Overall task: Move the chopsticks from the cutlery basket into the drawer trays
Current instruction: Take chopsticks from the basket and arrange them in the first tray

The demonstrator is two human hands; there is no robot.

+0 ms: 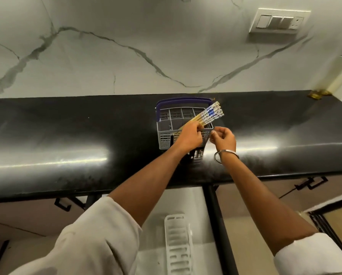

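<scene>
Head view showed me the bundle of thin yellow chopsticks with blue-and-white patterned ends [202,118], light, stiff and slippery, gripped mid-length by the left hand [188,136] over the grey plastic cutlery basket [164,138] on the black bench [67,135]; right hand [223,137] loosely curled, empty.

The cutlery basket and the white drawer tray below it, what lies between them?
In the head view, the black countertop's front edge separates the cutlery basket from the white tray; both forearms cross that stretch.
</scene>
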